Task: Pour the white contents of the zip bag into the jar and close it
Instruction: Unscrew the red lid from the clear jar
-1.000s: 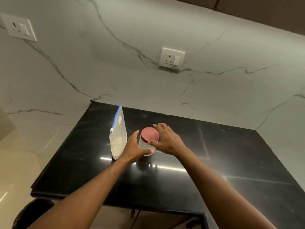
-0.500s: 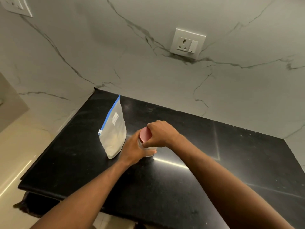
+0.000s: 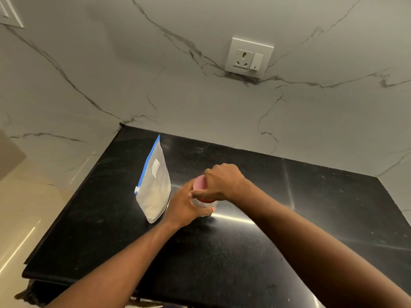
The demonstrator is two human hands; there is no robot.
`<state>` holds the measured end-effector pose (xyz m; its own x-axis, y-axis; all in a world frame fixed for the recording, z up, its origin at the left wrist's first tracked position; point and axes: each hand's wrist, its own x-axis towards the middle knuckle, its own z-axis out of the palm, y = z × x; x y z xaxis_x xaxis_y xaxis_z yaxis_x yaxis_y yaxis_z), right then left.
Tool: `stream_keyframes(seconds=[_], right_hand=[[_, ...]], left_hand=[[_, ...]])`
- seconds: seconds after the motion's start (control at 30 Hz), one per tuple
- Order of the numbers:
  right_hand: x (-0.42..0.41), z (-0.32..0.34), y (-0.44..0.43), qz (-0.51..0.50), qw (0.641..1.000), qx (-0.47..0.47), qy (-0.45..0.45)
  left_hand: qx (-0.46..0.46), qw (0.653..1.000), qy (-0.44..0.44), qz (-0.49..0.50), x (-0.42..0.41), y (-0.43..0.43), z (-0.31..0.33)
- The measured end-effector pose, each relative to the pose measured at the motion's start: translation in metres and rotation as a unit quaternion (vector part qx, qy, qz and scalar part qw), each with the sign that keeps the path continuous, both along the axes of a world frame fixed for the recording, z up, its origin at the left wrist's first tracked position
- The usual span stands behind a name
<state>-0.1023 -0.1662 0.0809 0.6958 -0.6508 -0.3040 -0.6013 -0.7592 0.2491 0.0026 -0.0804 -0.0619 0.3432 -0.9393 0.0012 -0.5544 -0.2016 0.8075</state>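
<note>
A clear jar [image 3: 208,203] with a red lid [image 3: 199,185] stands on the black counter [image 3: 244,252]. My left hand [image 3: 185,204] wraps around the jar's body from the left. Over the lid sits my right hand [image 3: 222,182], fingers closed around its rim. Just left of the jar a zip bag [image 3: 154,190] stands upright, with a blue zip strip along its top edge, a small white label and white contents in its lower half. The bag's zip looks shut. Most of the jar is hidden by my hands.
A marble-patterned wall rises behind the counter, with a power socket [image 3: 249,57] above the jar and another socket plate [image 3: 9,12] at the top left. The counter's left and front edges drop off to a pale floor [image 3: 20,230].
My right hand has come down from beside the lid and closed on top of it. The left hand stays on the jar. The camera has moved closer and tilted.
</note>
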Motion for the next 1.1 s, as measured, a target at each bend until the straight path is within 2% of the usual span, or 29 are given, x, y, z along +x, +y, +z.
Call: stream_keyframes(seconds=[0.1,0.23,0.33,0.4,0.5,0.57,0.63,0.73,0.93,1.1], right_hand=[[0.005,0.001,0.006,-0.009,0.997,0.075,-0.028],[0.007,0.015,0.003,0.091,0.981,0.173,0.006],[-0.001,0.023,-0.004,0.082,0.966,0.234,-0.065],[-0.003,0.023,-0.008,0.035,0.980,0.169,-0.098],[0.000,0.012,-0.004,-0.015,0.999,0.035,-0.010],[0.006,0.003,0.001,-0.024,0.999,0.039,-0.002],[0.011,0.002,0.003,-0.020,0.996,0.083,-0.019],[0.016,0.010,0.003,0.063,0.991,0.112,0.024],[-0.011,0.004,0.007,0.212,0.976,0.054,-0.006],[-0.025,-0.005,0.008,0.316,0.949,0.000,0.016]], left_hand=[[0.002,1.000,-0.012,-0.018,0.001,0.000,-0.001],[0.016,1.000,-0.013,-0.013,0.005,0.002,0.000],[0.002,0.998,0.025,-0.052,0.010,0.004,0.001],[-0.005,0.997,0.047,-0.060,0.012,0.005,0.003],[-0.020,0.997,0.052,-0.055,0.012,0.006,0.003],[-0.025,0.998,0.033,-0.053,0.011,0.006,0.002],[-0.013,0.998,0.021,-0.051,0.011,0.004,0.000],[0.001,0.999,0.013,-0.037,0.011,0.003,-0.004],[-0.027,0.998,0.010,-0.047,0.010,0.006,0.004],[-0.029,0.998,-0.027,-0.058,0.008,0.004,0.008]])
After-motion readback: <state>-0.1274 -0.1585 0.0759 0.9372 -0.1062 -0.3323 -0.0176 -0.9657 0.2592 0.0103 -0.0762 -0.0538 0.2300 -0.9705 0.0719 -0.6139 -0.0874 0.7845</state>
